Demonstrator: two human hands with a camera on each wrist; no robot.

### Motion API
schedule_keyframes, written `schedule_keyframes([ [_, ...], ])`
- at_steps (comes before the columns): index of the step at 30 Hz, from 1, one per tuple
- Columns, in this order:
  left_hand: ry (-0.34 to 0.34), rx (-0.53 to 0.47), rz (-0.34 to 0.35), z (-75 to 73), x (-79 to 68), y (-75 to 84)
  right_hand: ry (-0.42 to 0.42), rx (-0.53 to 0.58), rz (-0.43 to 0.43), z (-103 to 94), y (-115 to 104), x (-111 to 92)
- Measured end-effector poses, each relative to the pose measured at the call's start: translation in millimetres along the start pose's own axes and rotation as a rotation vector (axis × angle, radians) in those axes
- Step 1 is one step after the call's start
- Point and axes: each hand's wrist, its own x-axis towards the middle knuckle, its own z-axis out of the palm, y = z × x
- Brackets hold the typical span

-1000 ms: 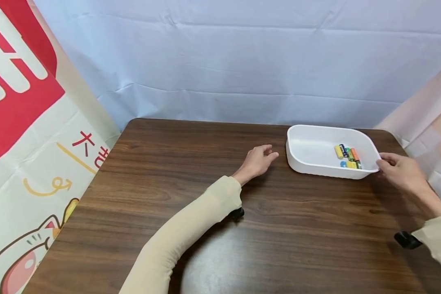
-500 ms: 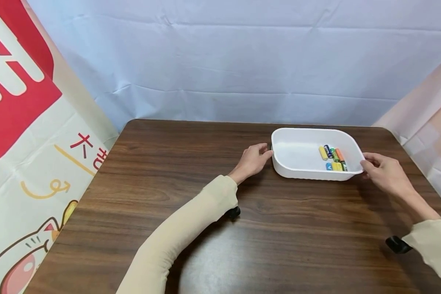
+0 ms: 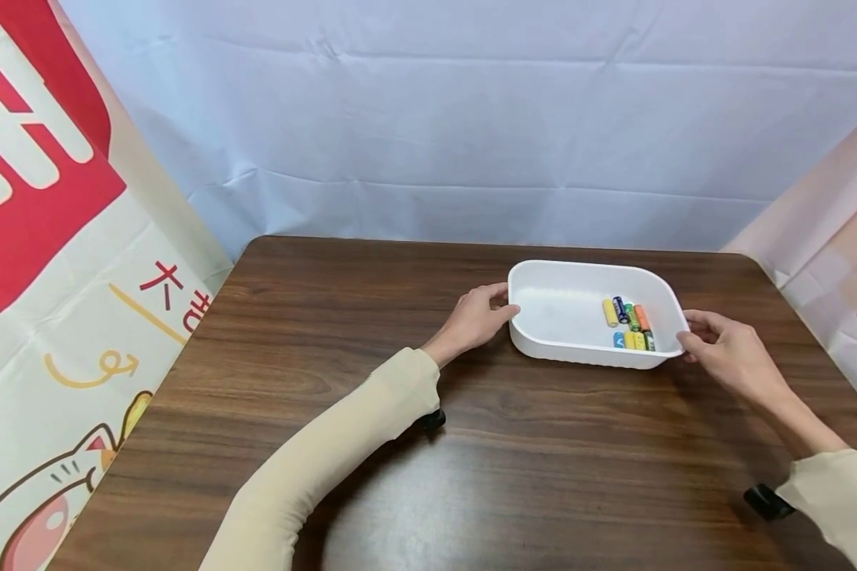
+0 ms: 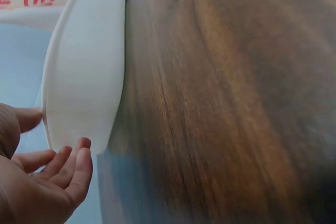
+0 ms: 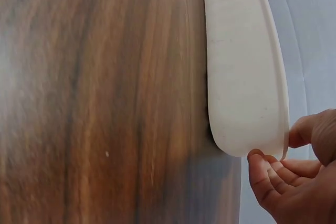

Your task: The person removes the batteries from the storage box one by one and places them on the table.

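A white plastic tray [image 3: 557, 305], shallow with rounded corners, sits toward the back right of the table. In its right half lie several small batteries [image 3: 629, 323], coloured yellow, dark blue, green, orange and light blue. My left hand [image 3: 474, 321] holds the tray's left end, thumb over the rim and fingers against the outer wall [image 4: 86, 61]. At the opposite end my right hand [image 3: 728, 349] pinches the rim, with its thumb on top and fingertips below on the outer side [image 5: 244, 66]. Neither wrist view shows the inside of the tray.
The dark wood-grain table [image 3: 543, 460] stretches in front of the tray. Behind it hangs a pale cloth [image 3: 436, 127]. A printed cloth with red and cartoon shapes [image 3: 57, 317] hangs along the left side. Black wrist straps [image 3: 767, 502] show at the sleeves.
The tray has slid leftward and a little nearer, with the right hand on it throughout. My left hand, earlier apart from the tray, now holds its left end.
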Motion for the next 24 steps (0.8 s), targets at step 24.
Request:
schedule_keyframes([
  [24, -0.049, 0.056, 0.032, -26.9, -47.9, -8.1, -0.123, -0.011, -0.094, 16.9, -32.0, -25.1],
])
